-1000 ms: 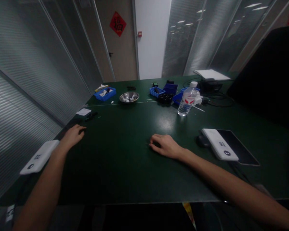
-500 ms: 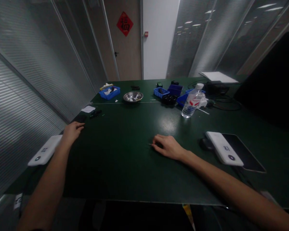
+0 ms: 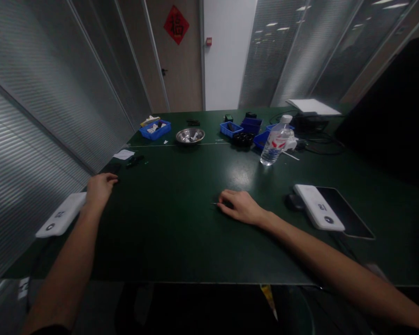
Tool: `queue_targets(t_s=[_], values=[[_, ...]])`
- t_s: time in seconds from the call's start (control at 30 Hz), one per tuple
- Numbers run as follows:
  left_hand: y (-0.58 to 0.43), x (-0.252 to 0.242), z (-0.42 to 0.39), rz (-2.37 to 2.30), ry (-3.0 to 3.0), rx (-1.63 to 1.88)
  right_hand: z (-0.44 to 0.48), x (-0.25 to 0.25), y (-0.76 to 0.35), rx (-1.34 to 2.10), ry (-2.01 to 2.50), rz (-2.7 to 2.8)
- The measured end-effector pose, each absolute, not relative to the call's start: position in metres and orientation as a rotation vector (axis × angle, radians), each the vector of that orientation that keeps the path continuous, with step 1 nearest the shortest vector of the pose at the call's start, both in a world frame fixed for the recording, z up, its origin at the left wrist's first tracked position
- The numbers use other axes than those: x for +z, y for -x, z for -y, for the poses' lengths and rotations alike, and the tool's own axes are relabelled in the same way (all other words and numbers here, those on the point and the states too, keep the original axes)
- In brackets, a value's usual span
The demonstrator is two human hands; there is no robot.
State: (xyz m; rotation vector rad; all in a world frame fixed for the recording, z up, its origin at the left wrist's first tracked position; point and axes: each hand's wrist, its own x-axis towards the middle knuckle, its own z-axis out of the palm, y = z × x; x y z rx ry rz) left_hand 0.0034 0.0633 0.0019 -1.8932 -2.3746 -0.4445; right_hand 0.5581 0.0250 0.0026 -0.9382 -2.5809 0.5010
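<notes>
My right fingers [image 3: 226, 193] pinch a thin sliver [image 3: 214, 203], its end poking out left, just over the tabletop [image 3: 167, 228]; a light, steady grip should suit it. My left fingers [image 3: 111, 177] curl near a dark pad [image 3: 112, 168], hold unclear.

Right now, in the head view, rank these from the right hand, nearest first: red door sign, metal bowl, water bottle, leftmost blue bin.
From the right hand:
1. Water bottle: ahead, to its right.
2. Metal bowl: farther ahead, to its left.
3. Leftmost blue bin: beyond the bowl, farther left.
4. Red door sign: on the door past the table.
</notes>
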Motion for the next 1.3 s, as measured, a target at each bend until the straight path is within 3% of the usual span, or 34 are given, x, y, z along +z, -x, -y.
queue_targets(t_s=[0.6,1.3], values=[[-0.023,0.003,-0.058,2.324,1.817,-0.209,-0.022,0.008,-0.557,0.509,0.946,2.582],[0.001,-0.017,-0.075,2.652,1.553,-0.653,-0.025,0.001,-0.559,0.494,0.954,2.571]])
